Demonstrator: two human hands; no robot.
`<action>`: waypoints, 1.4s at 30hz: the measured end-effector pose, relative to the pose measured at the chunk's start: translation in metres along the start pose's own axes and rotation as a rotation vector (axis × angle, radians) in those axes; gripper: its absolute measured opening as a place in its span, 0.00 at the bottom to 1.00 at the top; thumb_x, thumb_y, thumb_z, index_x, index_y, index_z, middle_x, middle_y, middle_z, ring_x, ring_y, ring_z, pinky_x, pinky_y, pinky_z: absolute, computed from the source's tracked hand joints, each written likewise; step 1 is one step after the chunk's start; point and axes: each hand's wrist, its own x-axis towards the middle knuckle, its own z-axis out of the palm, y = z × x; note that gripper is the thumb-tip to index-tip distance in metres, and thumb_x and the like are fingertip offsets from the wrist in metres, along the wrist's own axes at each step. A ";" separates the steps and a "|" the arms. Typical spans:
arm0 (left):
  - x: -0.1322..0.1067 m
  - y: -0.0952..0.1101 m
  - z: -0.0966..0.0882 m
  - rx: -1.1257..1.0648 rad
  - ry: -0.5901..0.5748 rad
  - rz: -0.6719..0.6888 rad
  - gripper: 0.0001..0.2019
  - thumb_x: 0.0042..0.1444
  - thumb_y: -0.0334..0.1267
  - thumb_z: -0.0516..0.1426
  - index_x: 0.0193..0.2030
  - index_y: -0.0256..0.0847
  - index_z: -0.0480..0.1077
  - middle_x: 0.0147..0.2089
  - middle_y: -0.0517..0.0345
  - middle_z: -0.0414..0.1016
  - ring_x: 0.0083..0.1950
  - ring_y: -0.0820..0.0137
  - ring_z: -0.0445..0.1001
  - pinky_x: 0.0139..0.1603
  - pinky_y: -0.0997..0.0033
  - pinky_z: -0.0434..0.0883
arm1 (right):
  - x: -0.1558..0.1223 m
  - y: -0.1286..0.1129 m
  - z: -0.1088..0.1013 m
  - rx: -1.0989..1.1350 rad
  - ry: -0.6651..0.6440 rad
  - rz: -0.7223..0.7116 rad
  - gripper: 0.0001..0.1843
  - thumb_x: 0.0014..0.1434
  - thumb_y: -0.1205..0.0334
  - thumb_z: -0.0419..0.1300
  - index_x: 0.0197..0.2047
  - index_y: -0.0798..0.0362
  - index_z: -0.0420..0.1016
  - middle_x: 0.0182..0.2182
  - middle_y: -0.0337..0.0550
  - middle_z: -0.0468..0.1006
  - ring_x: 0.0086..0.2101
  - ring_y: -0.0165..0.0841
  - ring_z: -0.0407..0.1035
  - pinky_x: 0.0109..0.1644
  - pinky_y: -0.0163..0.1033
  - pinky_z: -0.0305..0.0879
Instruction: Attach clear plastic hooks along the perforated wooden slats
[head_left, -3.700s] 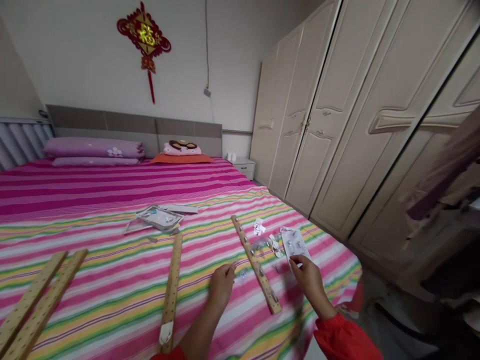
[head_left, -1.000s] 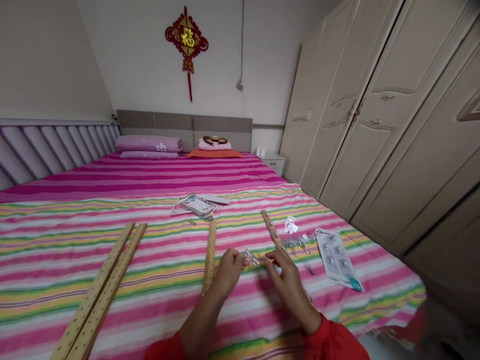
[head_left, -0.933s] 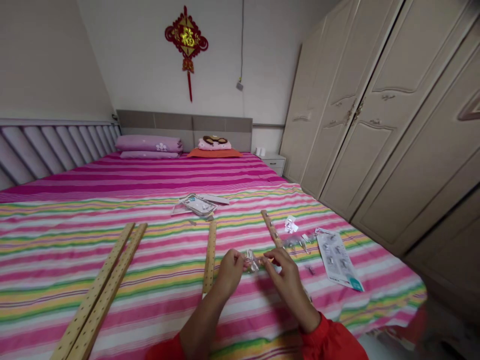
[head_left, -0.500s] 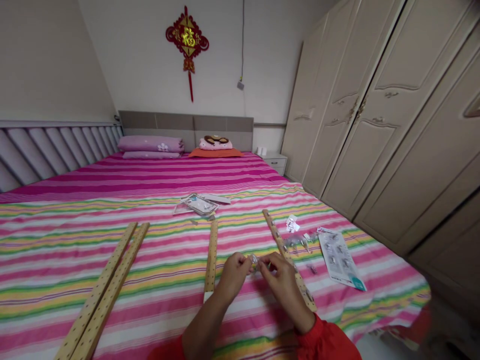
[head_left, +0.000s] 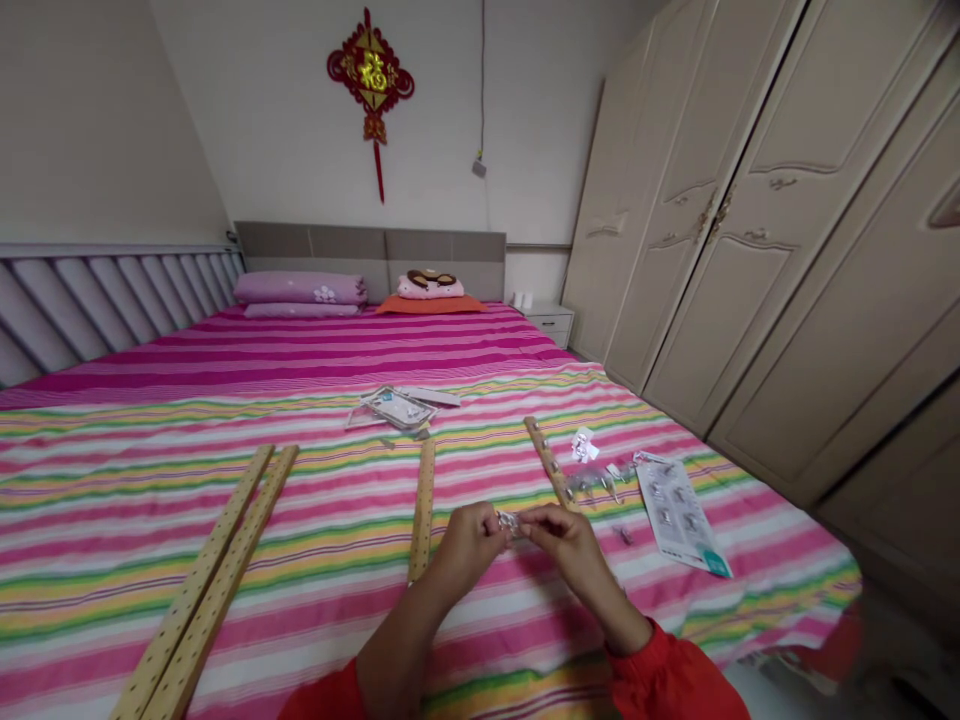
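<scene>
Between my two hands is a small shiny silver piece, apparently in clear plastic; its exact kind is too small to tell. My left hand pinches its left end, fingers curled. My right hand pinches the right end between thumb and forefinger. Below and beyond my right hand lies a wooden strip with small metal pieces along it, its near part hidden by the hand and forearm. Left of my left hand rests another wooden strip with rows of holes.
Two long drilled wooden strips lie at left on the striped bedspread. To the right are a blister card, clear plastic packets with metal parts and a small white packet. Opened packaging lies farther back.
Both hands stay together on the silver piece, and its shiny wrapping is more spread between them. My right wrist has shifted slightly right, covering more of the strip's near end.
</scene>
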 end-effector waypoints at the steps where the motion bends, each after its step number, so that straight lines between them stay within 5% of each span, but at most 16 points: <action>1: 0.000 0.000 0.000 0.014 -0.006 0.011 0.14 0.44 0.40 0.59 0.17 0.42 0.58 0.20 0.63 0.67 0.26 0.72 0.67 0.27 0.75 0.60 | 0.000 0.000 -0.001 0.004 -0.007 0.004 0.12 0.42 0.53 0.69 0.28 0.52 0.81 0.26 0.44 0.80 0.28 0.35 0.73 0.32 0.39 0.71; 17: 0.000 0.007 -0.012 0.110 -0.178 0.040 0.12 0.46 0.38 0.56 0.20 0.42 0.55 0.20 0.68 0.57 0.24 0.75 0.62 0.25 0.76 0.55 | 0.006 -0.002 -0.008 -0.072 -0.032 -0.076 0.11 0.43 0.53 0.69 0.27 0.50 0.82 0.26 0.44 0.79 0.30 0.36 0.73 0.33 0.40 0.70; 27: 0.000 -0.003 -0.012 -0.100 -0.241 -0.054 0.15 0.46 0.43 0.60 0.21 0.42 0.57 0.24 0.61 0.73 0.30 0.68 0.75 0.29 0.74 0.64 | 0.010 0.001 -0.007 -0.080 -0.094 -0.011 0.09 0.43 0.55 0.69 0.25 0.52 0.81 0.24 0.42 0.77 0.27 0.34 0.70 0.31 0.38 0.66; 34: -0.006 -0.002 -0.017 -0.246 -0.339 -0.096 0.18 0.43 0.44 0.64 0.22 0.41 0.57 0.26 0.57 0.75 0.34 0.64 0.77 0.33 0.69 0.69 | 0.010 0.002 -0.009 0.042 -0.181 0.136 0.12 0.38 0.53 0.71 0.23 0.53 0.80 0.23 0.40 0.75 0.26 0.32 0.69 0.31 0.37 0.66; 42: -0.013 -0.006 -0.017 -0.250 -0.346 -0.138 0.17 0.42 0.43 0.63 0.22 0.41 0.57 0.25 0.58 0.75 0.33 0.65 0.78 0.31 0.70 0.69 | 0.004 -0.005 -0.009 -0.083 -0.313 0.088 0.06 0.46 0.59 0.65 0.25 0.53 0.81 0.23 0.40 0.76 0.27 0.33 0.69 0.34 0.38 0.66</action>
